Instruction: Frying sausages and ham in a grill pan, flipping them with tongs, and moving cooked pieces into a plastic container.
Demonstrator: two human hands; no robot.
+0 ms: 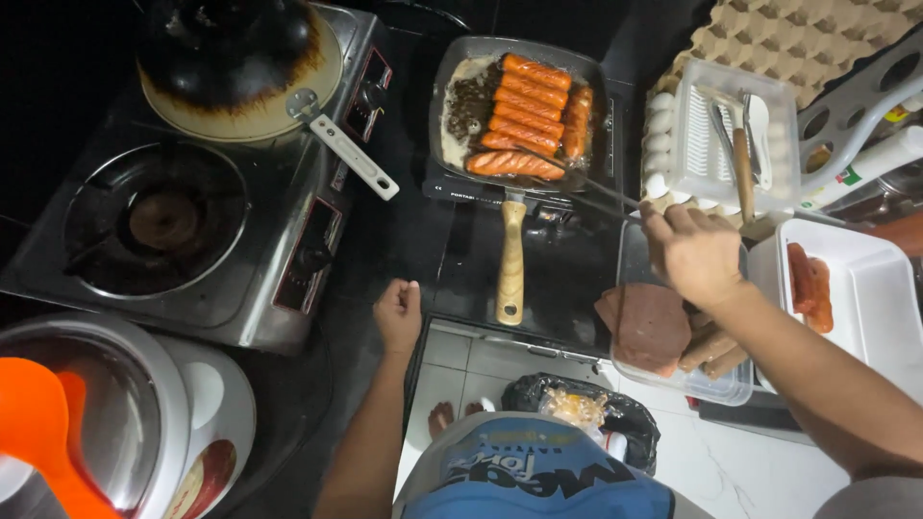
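The right hand (694, 252) pinches tongs (586, 187) reaching into the pan (461, 53) at the tabletop's far edge, where browned sausages (524, 111) lie. More wait uncooked in the container (716, 384). The left hand (398, 312) rests fisted, empty.

A single head-worn camera looks almost straight down from above the person's chest onto a dark countertop (423, 240). It sits fairly near, taking in the gas stove (183, 221) on the left, the square grill pan (452, 77) in the middle and the floor tiles (461, 360) below.
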